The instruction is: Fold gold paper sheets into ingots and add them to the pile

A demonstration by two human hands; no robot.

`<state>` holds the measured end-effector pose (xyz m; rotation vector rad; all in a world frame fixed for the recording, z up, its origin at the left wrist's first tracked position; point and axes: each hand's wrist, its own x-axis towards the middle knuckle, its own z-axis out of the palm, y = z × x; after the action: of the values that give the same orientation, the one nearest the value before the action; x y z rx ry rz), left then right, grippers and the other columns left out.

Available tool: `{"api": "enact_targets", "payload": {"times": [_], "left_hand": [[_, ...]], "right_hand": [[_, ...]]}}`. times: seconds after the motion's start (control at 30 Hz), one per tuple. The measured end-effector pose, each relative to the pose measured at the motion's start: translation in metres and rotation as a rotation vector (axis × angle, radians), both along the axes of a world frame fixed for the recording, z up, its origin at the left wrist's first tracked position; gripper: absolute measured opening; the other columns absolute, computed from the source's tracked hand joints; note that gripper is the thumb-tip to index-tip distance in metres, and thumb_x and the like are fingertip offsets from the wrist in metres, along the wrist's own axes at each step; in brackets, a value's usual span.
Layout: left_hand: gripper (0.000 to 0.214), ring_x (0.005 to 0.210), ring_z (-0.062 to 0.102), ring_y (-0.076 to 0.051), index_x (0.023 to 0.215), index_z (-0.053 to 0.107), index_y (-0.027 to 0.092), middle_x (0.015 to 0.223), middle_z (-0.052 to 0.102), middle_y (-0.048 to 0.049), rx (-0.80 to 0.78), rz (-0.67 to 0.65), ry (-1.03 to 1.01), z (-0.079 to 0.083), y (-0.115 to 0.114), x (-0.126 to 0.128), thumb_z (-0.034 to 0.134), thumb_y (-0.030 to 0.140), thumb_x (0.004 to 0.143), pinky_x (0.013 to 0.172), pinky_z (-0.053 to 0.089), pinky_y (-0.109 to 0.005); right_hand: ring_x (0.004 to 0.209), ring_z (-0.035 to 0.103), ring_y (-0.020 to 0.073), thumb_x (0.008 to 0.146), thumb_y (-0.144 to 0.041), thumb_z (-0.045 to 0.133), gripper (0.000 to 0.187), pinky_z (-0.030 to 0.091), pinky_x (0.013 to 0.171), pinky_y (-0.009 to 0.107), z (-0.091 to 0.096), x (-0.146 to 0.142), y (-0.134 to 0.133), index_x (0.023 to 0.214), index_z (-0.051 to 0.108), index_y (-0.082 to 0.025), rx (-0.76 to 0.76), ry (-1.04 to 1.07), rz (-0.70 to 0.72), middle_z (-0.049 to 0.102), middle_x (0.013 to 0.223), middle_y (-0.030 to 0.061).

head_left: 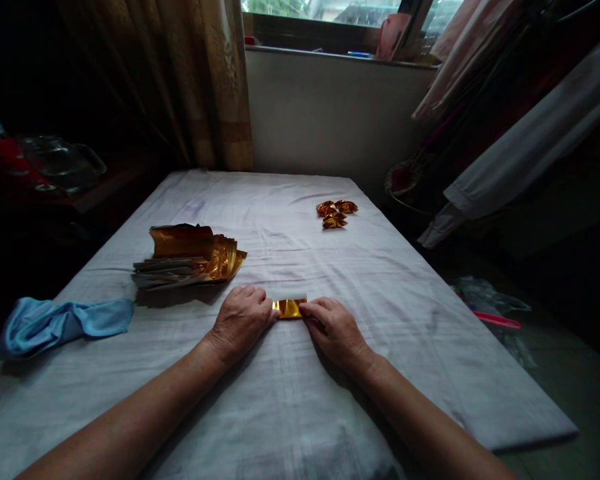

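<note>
A sheet of gold foil paper [290, 309], folded into a narrow strip, lies on the cloth between my two hands. At its left end my left hand [243, 313] is closed, the fingers curled and the thumb pressed on the foil. My right hand [334, 327] pinches the right end between thumb and fingers. A pale edge shows along the strip's far side. Beyond my left hand sits a loose stack of gold foil paper [190, 257], partly curled up. Several folded gold foil pieces [335, 221] rest together farther off to the right.
A white cloth covers the table [280, 213]. A blue cloth [75, 323] lies crumpled at its left edge. Beyond the left side are a glass jug [63, 163] and a curtain [215, 87]. Clothes [520, 147] hang on the right, above a pink-handled thing [497, 320].
</note>
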<state>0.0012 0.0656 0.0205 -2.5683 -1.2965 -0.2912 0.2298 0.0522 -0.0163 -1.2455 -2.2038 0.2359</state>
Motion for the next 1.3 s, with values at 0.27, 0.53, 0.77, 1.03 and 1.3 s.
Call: {"api": "enact_targets", "payload": {"times": [0.27,0.53,0.77,1.03,1.3], "left_hand": [[0.006,0.077,0.061,-0.023,0.09,0.064,0.018,0.082,0.066,-0.0044,0.035,-0.003,-0.068,-0.012,-0.007,0.008,0.06,0.016,0.093,0.067,0.046,-0.033],[0.022,0.09,0.065,-0.021,0.113,0.065,0.016,0.1,0.07,-0.0074,0.02,-0.18,-0.226,-0.02,-0.021,0.013,0.048,0.012,0.098,0.081,0.055,-0.034],[0.021,0.092,0.066,-0.023,0.11,0.066,0.016,0.101,0.069,-0.0094,-0.018,-0.152,-0.173,-0.012,-0.025,0.017,0.049,0.014,0.097,0.081,0.056,-0.038],[0.029,0.095,0.063,-0.025,0.124,0.061,0.018,0.104,0.066,-0.0083,-0.101,-0.158,-0.169,-0.014,-0.026,0.016,0.053,0.015,0.096,0.084,0.055,-0.041],[0.028,0.098,0.061,-0.025,0.122,0.063,0.019,0.107,0.066,-0.0085,-0.112,-0.149,-0.188,-0.012,-0.025,0.016,0.05,0.018,0.097,0.087,0.052,-0.042]], "right_hand": [[0.083,0.064,0.0205,0.094,-0.014,0.054,0.023,0.054,0.074,0.032,0.0,0.0,0.0,0.11,0.068,-0.02,0.183,0.018,0.081,0.07,0.092,0.0085],[0.086,0.063,0.0192,0.097,-0.025,0.057,0.017,0.052,0.074,0.03,0.007,0.006,0.005,0.098,0.074,-0.024,0.303,-0.125,0.052,0.069,0.099,0.0082],[0.105,0.062,0.0235,0.097,-0.022,0.058,0.02,0.05,0.089,0.038,0.011,0.013,0.016,0.112,0.072,-0.025,0.268,-0.265,0.193,0.071,0.115,0.0081],[0.098,0.064,0.02,0.101,-0.021,0.051,0.02,0.049,0.085,0.035,0.017,0.012,0.011,0.107,0.07,-0.02,0.241,-0.215,0.33,0.074,0.109,0.0057],[0.115,0.059,0.0265,0.095,-0.023,0.056,0.027,0.049,0.093,0.042,0.017,0.017,0.012,0.119,0.068,-0.023,0.159,-0.22,0.261,0.068,0.126,0.0103]]}}
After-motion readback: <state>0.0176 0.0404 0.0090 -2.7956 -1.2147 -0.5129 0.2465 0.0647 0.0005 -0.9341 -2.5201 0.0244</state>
